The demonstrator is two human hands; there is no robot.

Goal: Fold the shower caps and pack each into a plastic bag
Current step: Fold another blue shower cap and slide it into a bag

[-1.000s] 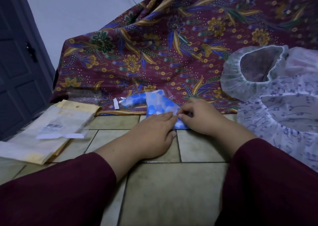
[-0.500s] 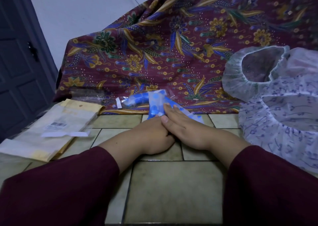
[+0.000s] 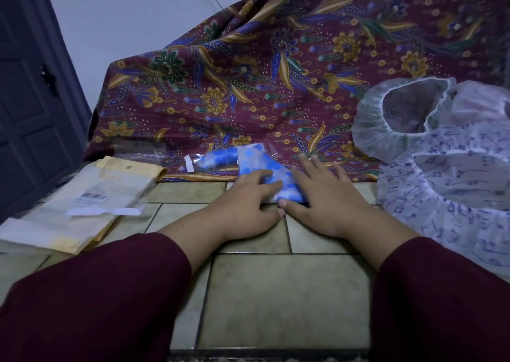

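Head view: my left hand (image 3: 245, 207) and right hand (image 3: 325, 196) press flat on the blue dotted shower cap (image 3: 265, 174), folding it; next, I slide it into a bag.

Shower cap (image 3: 260, 168), at centre: white, printed with blue dots. Bagged cap (image 3: 220, 159), at 11 o'clock from it: the same blue dots, seen through clear plastic. Draped cloth (image 3: 276, 72), at 12 o'clock: maroon, patterned with gold, blue and green flowers and leaves. Caps (image 3: 447, 185) at 3 o'clock: white, marked with small blue figures; the one behind (image 3: 386, 130), pale and translucent. Envelopes (image 3: 82, 196) at 9 o'clock: cream and yellow. Floor tiles (image 3: 287, 301): olive-beige, dark-grouted. Sleeves (image 3: 96, 301): maroon. Door (image 3: 27, 99): dark grey-blue.
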